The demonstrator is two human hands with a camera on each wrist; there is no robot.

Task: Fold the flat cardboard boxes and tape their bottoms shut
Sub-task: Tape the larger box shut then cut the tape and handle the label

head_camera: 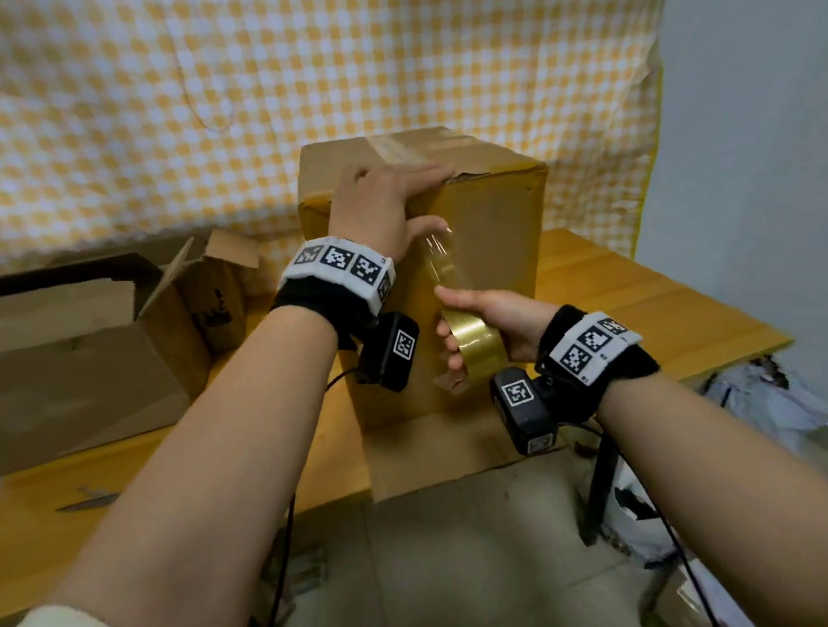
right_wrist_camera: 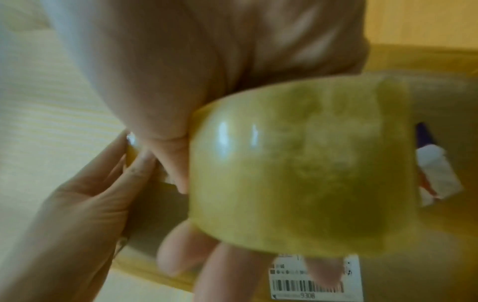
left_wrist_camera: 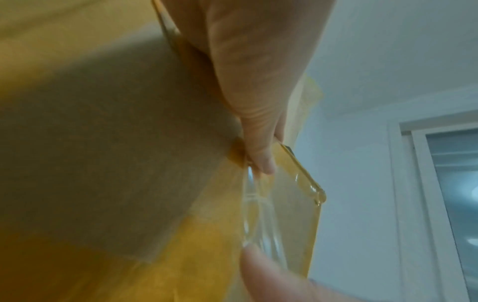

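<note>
Fig. Taping the upturned bottom of a box, head view w/ both wrist views.

Box (head_camera: 485, 241) stands on the table (head_camera: 644, 309), bottom face up; a tape strip already runs along the top seam toward 12 o'clock. Open flap lies flat on the table at 6 o'clock of the box.

Left hand (head_camera: 386, 203) sits at the near top edge: fingers straight and pressed together, flat on the top face; thumb (left_wrist_camera: 261, 155) bears on the front wall, pinning the tape strip (head_camera: 440, 258) where it turns over the edge.

Right hand (head_camera: 490, 328), at 6 o'clock of the left, grips the tape roll (head_camera: 474, 346): thumb on the outer face, fingers curled through the core. The strip stretches clear from the thumb down to the roll, not yet stuck to the wall.

Technique (judgement): the seam looks covered; the step in hand is laying the tail down the front wall.
- Keep the left thumb firm so the top run doesn't lift.
- Draw the roll straight toward 6 o'clock, strip taut and square to the edge; any slant will prob. wrinkle.
- Bring the strip against the wall, rub from edge downward, then cut or tear.
- Slack film clings to itself, so keep tension.

Other boxes (head_camera: 80, 353) stand at 9 o'clock on the table.
</note>
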